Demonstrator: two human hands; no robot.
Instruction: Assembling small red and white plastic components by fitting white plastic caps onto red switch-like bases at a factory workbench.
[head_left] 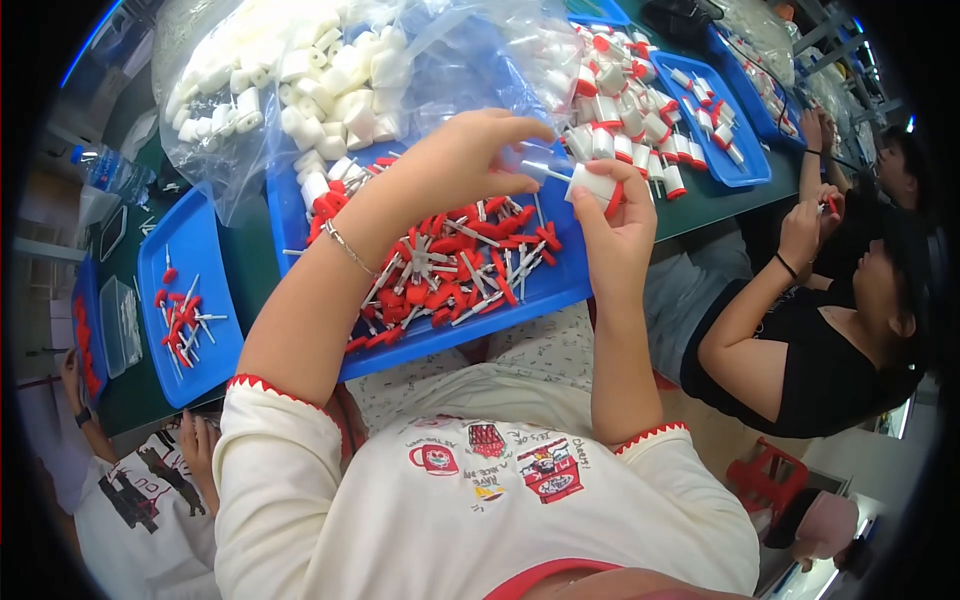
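Observation:
My right hand (622, 215) grips a white foam roller with a red end (592, 187) between thumb and fingers. A thin pale stem (545, 171) sticks out of the roller toward my left hand (492, 150). The left hand is open, its thumb and fingers curved apart around the stem's free end, where something clear shows that I cannot make out. Below both hands, a heap of red pieces with grey-white stems (440, 265) fills the front of a large blue tray (470, 335). Loose white foam cylinders (335, 95) lie behind my left wrist, partly in a clear plastic bag (215, 75).
Finished-looking white and red rollers (630, 110) are piled at the right back, beside a smaller blue tray (735, 175) holding several more. Another blue tray (215, 345) with stemmed red pieces is at left. A co-worker (800, 330) sits at right; another person's shirt (150, 500) shows at left.

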